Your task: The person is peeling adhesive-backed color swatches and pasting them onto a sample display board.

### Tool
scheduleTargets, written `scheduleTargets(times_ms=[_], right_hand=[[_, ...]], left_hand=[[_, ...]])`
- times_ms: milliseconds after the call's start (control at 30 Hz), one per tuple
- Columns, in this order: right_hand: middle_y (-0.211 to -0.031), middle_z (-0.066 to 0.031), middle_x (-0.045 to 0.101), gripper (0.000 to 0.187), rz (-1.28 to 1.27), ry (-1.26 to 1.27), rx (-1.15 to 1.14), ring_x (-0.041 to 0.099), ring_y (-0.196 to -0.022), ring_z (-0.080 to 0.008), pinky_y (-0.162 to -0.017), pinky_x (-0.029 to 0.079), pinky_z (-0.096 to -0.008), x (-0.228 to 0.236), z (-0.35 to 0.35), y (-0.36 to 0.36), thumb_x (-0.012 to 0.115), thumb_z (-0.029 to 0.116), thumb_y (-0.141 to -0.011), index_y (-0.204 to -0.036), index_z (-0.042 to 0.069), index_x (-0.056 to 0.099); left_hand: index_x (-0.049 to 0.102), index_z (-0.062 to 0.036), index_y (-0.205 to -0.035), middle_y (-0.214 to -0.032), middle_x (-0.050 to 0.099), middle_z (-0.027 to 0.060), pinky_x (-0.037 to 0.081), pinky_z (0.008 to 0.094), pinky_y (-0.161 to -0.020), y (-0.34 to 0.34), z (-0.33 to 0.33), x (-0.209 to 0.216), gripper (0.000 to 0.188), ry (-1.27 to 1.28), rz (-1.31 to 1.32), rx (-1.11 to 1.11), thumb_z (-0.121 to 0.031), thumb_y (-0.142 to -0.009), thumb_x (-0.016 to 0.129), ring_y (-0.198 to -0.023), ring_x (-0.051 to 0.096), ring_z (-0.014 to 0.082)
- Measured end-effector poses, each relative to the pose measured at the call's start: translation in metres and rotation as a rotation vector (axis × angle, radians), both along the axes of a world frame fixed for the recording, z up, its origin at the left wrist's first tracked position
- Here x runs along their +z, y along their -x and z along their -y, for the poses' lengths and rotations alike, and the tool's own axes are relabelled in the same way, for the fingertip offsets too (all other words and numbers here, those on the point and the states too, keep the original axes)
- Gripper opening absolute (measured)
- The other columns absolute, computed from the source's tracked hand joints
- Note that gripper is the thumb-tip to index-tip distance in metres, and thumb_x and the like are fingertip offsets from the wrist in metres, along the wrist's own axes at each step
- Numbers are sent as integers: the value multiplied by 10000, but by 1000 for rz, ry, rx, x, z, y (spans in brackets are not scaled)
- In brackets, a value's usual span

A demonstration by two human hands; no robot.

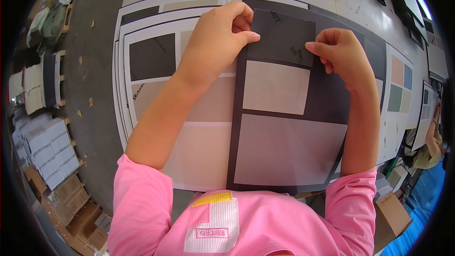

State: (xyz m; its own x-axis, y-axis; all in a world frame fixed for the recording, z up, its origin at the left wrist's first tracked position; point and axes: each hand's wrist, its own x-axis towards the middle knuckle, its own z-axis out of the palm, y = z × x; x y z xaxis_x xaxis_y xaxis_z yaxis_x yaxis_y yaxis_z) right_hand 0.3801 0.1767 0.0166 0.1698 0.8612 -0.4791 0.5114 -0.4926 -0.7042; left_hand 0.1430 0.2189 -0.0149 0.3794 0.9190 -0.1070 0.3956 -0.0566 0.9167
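A black sample board [327,99] lies in front of me with a beige swatch [276,86] and a larger grey swatch [289,149] stuck on it. At its top sits a dark grey swatch [283,35]. My left hand [215,38] pinches that swatch's upper left corner. My right hand [339,52] presses its right edge with the fingertips. Both hands touch the same dark swatch.
More sample boards [151,57] with dark, beige and pale swatches lie stacked to the left on the white table [341,4]. A board with coloured squares [400,83] sits at the right. Stacks of white packs [47,149] and cardboard boxes [78,208] stand on the floor at left.
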Motion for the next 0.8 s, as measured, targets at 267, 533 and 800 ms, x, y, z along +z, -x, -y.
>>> scheduleTargets(times_ms=[267, 533, 800], right_hand=[[-626, -13, 544, 202, 22, 0, 6, 493, -537, -95, -520, 424, -258, -1, 0, 0, 736, 150, -833, -753, 4, 621], [-631, -19, 547, 196, 58, -4, -7, 497, -538, -99, -525, 432, -265, -2, 1, 3, 735, 149, -832, -767, -1, 628], [-637, -30, 562, 202, 83, -27, -8, 523, -548, -117, -532, 444, -273, -4, 2, 2, 750, 162, -821, -789, -11, 650]], left_hand=[[624, -1, -978, -830, 637, 28, 487, 253, -750, -2, 1, -1, 220, -27, -20, 13, -66, -810, 749, -779, 587, 114], [626, 0, -985, -823, 625, 21, 487, 251, -759, -1, 3, -3, 222, -55, -29, 16, -58, -811, 751, -778, 580, 115], [629, -6, -986, -824, 626, 11, 481, 238, -740, -5, 6, -2, 201, -36, -28, 48, -29, -820, 740, -778, 575, 97]])
